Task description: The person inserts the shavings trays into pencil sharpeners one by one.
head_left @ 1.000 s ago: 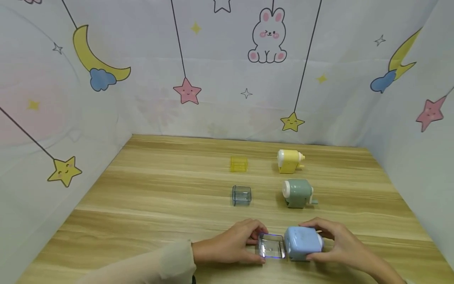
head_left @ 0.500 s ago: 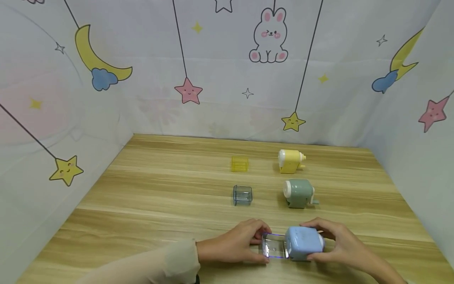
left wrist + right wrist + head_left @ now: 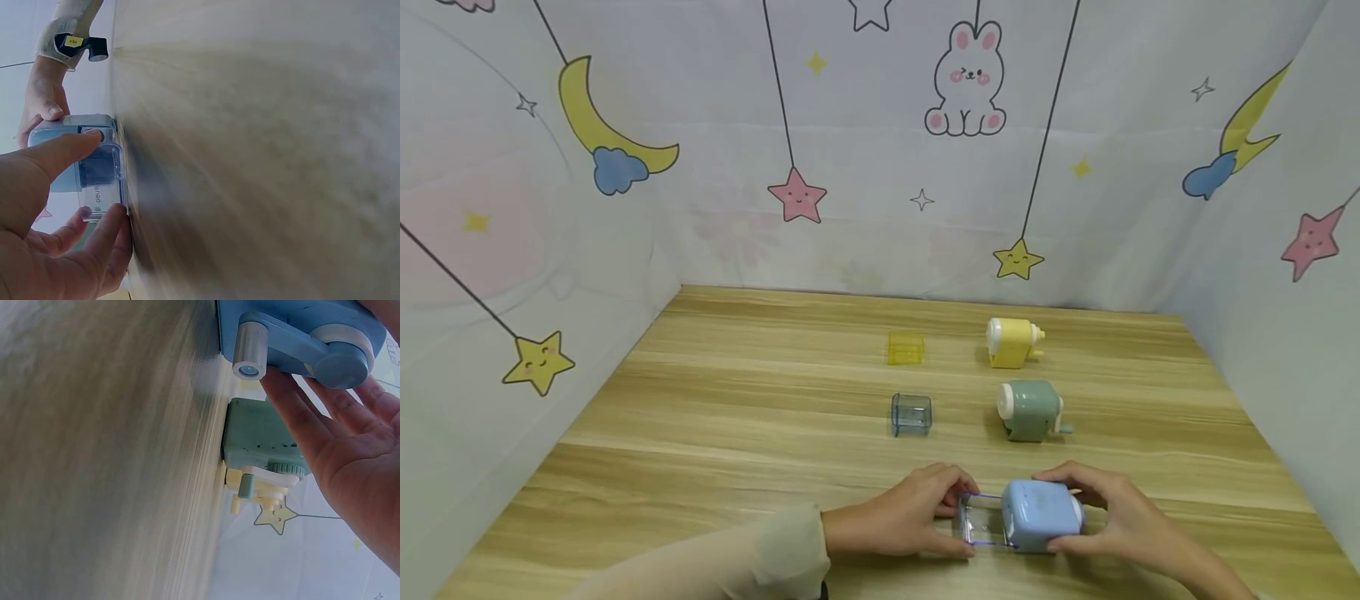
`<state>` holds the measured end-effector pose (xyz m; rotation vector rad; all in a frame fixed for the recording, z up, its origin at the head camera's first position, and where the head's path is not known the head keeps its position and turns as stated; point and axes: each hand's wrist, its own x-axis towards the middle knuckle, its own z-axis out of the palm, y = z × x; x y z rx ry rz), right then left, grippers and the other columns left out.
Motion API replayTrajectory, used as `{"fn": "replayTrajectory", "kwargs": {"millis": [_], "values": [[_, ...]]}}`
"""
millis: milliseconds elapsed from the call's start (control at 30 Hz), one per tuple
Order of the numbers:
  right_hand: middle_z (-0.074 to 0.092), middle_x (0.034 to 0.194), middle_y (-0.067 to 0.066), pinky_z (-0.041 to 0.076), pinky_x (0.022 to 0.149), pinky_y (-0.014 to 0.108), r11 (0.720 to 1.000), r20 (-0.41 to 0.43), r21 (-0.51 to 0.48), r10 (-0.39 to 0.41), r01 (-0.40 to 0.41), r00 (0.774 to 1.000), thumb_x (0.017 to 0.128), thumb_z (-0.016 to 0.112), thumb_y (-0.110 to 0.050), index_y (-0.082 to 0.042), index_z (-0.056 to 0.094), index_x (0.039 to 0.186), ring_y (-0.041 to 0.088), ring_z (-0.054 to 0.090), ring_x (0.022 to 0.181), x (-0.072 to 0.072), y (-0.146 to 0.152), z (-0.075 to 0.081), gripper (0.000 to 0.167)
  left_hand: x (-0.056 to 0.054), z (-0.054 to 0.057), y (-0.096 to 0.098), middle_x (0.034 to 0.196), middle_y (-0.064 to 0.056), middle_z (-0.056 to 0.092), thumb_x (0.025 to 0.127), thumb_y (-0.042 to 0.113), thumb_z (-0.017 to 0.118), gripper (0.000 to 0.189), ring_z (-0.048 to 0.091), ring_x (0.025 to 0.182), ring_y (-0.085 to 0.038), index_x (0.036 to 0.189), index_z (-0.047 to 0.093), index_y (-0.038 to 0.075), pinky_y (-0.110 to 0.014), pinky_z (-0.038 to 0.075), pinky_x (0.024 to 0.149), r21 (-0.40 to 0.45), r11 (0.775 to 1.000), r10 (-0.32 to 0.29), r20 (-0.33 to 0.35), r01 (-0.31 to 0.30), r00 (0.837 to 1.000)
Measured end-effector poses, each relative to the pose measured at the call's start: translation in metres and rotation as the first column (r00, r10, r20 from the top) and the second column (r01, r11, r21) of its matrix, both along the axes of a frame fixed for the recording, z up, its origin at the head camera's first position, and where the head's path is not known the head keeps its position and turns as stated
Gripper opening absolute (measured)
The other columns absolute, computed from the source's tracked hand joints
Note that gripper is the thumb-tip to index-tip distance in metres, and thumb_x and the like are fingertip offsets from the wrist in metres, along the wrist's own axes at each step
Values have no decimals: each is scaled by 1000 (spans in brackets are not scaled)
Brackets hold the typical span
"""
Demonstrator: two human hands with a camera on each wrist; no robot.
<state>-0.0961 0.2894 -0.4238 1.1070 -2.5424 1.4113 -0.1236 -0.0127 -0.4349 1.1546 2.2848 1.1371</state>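
Head view: blue sharpener (image 3: 1041,515) on the counter (image 3: 737,400), lower right of centre, between the two hands. Clear drawer (image 3: 985,521) just left of it, right end against the sharpener's left side; how deep it sits inside cannot be told. Left hand (image 3: 910,512) at lower centre, reaching in from the left, thumb and fingers parted to the drawer's width and pinching its near and far edges. Right hand (image 3: 1120,517) at lower right, forearm slanting up from the bottom edge, thumb on the sharpener's near side, fingers on the far side: a firm-looking grip, spread to the body's width. Above, mid-frame: green sharpener (image 3: 1033,408) with blue-grey drawer (image 3: 912,414) to its left; beyond, yellow sharpener (image 3: 1011,342) and yellow drawer (image 3: 906,348), likewise apart.

Left wrist view: left hand fills the lower left, thumb above, fingertips below, drawer between them. Blue sharpener at left, behind the thumb; right hand at upper left, touching its far part.

Right wrist view: blue sharpener at the top edge, crank (image 3: 287,334) facing the camera. Right hand at right, palm showing, fingers extending up to the body. Green and yellow sharpeners near frame centre.
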Motion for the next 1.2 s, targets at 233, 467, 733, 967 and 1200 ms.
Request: {"fn": "replayTrajectory", "kwargs": {"millis": [233, 467, 733, 967, 1200], "values": [[69, 116, 3, 58, 82, 25, 1000, 9, 2, -5, 5, 1000, 71, 92, -12, -8, 64, 122, 10, 66, 98, 1, 0, -1, 58, 0, -2, 5, 114, 2, 56, 82, 25, 86, 54, 52, 99, 2, 123, 55, 5, -8, 49, 85, 1, 1000, 11, -20, -11, 1000], [69, 117, 3, 58, 82, 25, 1000, 12, 8, -14, 14, 1000, 71, 92, -13, -9, 64, 123, 10, 66, 99, 1, 0, -1, 58, -1, -2, 7, 113, 2, 56, 81, 25, 86, 55, 52, 99, 2, 122, 55, 5, -8, 49, 85, -8, 1000, 14, -29, -14, 999], [69, 118, 3, 58, 83, 26, 1000, -7, 11, -13, 13, 1000, 71, 92, -14, -9, 64, 124, 10, 65, 100, 1, 0, -1, 60, -1, -2, 10, 114, 1, 55, 81, 22, 86, 56, 53, 100, 1, 124, 54, 4, -9, 49, 86, 8, 1000, 7, 15, -8, 1000], [69, 118, 4, 58, 83, 25, 1000, -11, 12, -8, 8, 1000, 71, 92, -14, -9, 64, 124, 10, 65, 100, 1, -1, -1, 60, -2, -3, 14, 113, 3, 55, 81, 25, 86, 57, 52, 99, 2, 124, 55, 6, -8, 49, 84, -19, 1000, 8, -1, -8, 1000], [69, 118, 3, 58, 82, 25, 1000, -3, 10, -10, 10, 1000, 72, 92, -14, -9, 64, 124, 10, 65, 99, 1, 0, -1, 59, -1, -3, 16, 112, 4, 55, 81, 25, 86, 57, 52, 98, 3, 124, 55, 6, -8, 49, 84, -22, 1000, 10, 1, -10, 1000]]}}
